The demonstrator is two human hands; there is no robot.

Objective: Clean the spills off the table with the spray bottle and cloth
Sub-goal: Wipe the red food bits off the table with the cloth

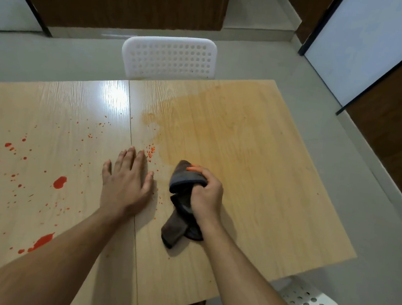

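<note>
Red drops and larger red blots (59, 182) lie on the left half of the pale wooden desk (257, 159), and they spread from the near left edge up toward the seam in the middle. The right hand (206, 192) is on the other side of this seam, so the remaining spills lie to its left and the wiping must go in that direction, across the seam. The left hand (128, 181) is nearer to the spills; its grip is open, with the fingers straight and spread, the palm flat on the desk just beside the seam, and it holds nothing. The grip of the right hand is closed tight around the dark brown cloth (180, 201): the fingers curl over the bunched upper part, and a loose tail hangs down toward the near edge, so the long axis of the cloth runs roughly away from the person. On the right half, beyond the cloth, a wide orange wet smear (211, 120) covers the wood. I cannot see the spray bottle anywhere. A white perforated chair (169, 57) stands at the far side.
</note>
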